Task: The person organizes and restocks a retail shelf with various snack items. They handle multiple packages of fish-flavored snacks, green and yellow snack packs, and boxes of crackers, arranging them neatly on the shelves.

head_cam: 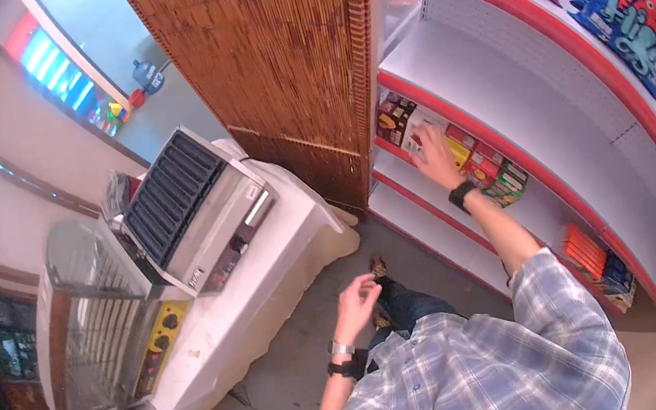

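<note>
My right hand (437, 158) reaches over the red-edged front of a shelf (451, 183), fingers spread in front of a white box (415, 127). Whether the fingertips touch that box cannot be made out. Small packaged boxes stand in a row there: dark boxes (395, 116) at one end, then yellow (458, 150), red (482, 163) and green ones (506, 183) past the hand. My left hand (357, 307) hangs over the floor before my body. It holds nothing; its fingers are loosely bent and the thumb is apart.
On the left, a cloth-covered table (218, 323) bears a roller grill (174, 196) and a glass-fronted warmer (94, 322). A bamboo panel (282, 65) rises between table and shelving. Snack bags (633, 32) fill the top shelf; an orange pack (584, 249) sits lower right.
</note>
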### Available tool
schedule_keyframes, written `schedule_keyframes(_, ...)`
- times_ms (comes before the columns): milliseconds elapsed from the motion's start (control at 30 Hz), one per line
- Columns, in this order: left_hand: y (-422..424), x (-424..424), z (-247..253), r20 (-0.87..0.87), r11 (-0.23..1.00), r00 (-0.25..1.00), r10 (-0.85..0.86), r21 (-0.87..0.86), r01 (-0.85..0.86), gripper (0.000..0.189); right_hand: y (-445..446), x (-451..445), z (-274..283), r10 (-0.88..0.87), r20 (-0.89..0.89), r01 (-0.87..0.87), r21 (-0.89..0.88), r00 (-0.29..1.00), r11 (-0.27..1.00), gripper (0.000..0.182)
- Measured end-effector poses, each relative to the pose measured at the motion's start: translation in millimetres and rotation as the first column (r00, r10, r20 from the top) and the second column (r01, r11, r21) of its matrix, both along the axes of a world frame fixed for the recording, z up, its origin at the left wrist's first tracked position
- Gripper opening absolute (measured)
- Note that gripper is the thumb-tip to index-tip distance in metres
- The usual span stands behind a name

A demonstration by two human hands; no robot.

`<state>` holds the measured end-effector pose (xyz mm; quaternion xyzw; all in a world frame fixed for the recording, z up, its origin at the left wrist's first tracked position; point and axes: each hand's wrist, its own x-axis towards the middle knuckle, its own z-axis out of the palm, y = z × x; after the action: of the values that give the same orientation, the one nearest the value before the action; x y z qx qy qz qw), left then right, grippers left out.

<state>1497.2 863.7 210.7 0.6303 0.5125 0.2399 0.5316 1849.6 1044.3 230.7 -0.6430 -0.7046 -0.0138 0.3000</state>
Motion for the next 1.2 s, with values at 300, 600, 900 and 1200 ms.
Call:
schedule_keyframes(300, 70.5, -81.2, -0.1, -0.395, 0.964, 0.917, -0.058, -0.262, -0.052, 0.06, 144.6, 31.2, -48.9, -0.025, 0.071, 0.044, -0.276, 0.997, 0.96, 0.074)
schedule_keyframes(600, 144.7, -60.8, -13.9, -0.335, 0.993, 0.942, 0.01, -0.108, -0.049, 0.053, 135.2, 9.5, -18.1, -0.022, -0.345, -0.109, -0.354, 0.938, 0.929, 0.061)
schedule_keyframes(900, 200.8, -8.8, 8.9, -0.132, 0.982, 0.974, -0.182, 0.018, 0.186, 0.038, 87.3, -23.7, 24.4, -0.36, -0.187, 0.286, -0.331, 0.914, 0.899, 0.074)
schedule_keyframes(1200, 220.3, -15.0, 48.9, -0.125, 0.959, 0.962, -0.243, 0.12, 0.258, 0.034, 15.2, -40.3, 8.3, -0.165, 0.019, 0.151, 0.301, 0.986, 0.941, 0.075)
